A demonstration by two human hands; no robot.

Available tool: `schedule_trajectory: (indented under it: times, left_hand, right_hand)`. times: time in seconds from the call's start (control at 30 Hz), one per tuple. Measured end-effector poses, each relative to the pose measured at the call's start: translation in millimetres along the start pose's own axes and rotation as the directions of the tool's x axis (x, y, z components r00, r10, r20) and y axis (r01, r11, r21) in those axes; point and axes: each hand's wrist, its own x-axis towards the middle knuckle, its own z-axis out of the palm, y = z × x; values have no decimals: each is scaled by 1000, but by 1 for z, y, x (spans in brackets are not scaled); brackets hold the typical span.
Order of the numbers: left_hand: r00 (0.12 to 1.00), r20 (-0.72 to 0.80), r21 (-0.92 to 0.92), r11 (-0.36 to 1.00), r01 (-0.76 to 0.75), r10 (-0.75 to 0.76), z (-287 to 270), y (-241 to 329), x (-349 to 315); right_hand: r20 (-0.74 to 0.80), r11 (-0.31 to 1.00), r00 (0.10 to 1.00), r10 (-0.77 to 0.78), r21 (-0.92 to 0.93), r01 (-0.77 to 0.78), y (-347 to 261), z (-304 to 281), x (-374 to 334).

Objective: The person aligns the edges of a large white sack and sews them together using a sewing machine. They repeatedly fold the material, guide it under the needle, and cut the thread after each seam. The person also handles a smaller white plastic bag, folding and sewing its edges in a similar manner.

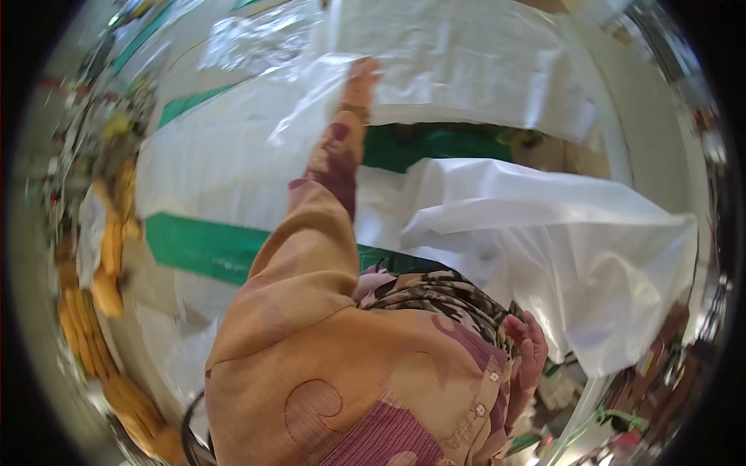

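Note:
My left arm stretches across the table, and my left hand is at the edge of a translucent white plastic sheet. Its fingers are blurred, so their grip on the sheet cannot be made out. At the lower right, my right hand is close to my body with its fingers loosely apart and nothing visible in them. Just beyond it, a loose, creased white plastic sheet hangs over the near right table edge. Green material shows between the sheets.
A green strip lies at the near left under another white sheet. Crinkled clear plastic is at the far left. Yellow-orange bundles line the left side. Brown items are stacked at the lower right, past the table edge.

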Motion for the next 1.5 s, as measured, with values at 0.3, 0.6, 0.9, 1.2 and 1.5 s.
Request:
schedule_trajectory:
  times: [0.3,0.6,0.9,1.2,1.5]
  left_hand:
    - [817,462,-490,669,559,-344,219,207,-278]
    - [582,788,-450,458,767,-200,291,207,-367]
    - [599,797,-507,447,737,-84,342,218,-357]
    - [714,649,-677,627,385,262,323,290,-216]
    - [810,571,-307,880,363,-134,331,191,-197]
  right_hand:
    - [177,931,934,-311,-143,337,-29,56,98]
    - [390,818,844,-369,-294,494,-3,77,106]
    - [418,983,892,-171,9,184,20,65,78]
    - [39,992,996,-80,98,75,-35,4,35]
    - [-336,873,870,-360,207,441,-38,-121,14]
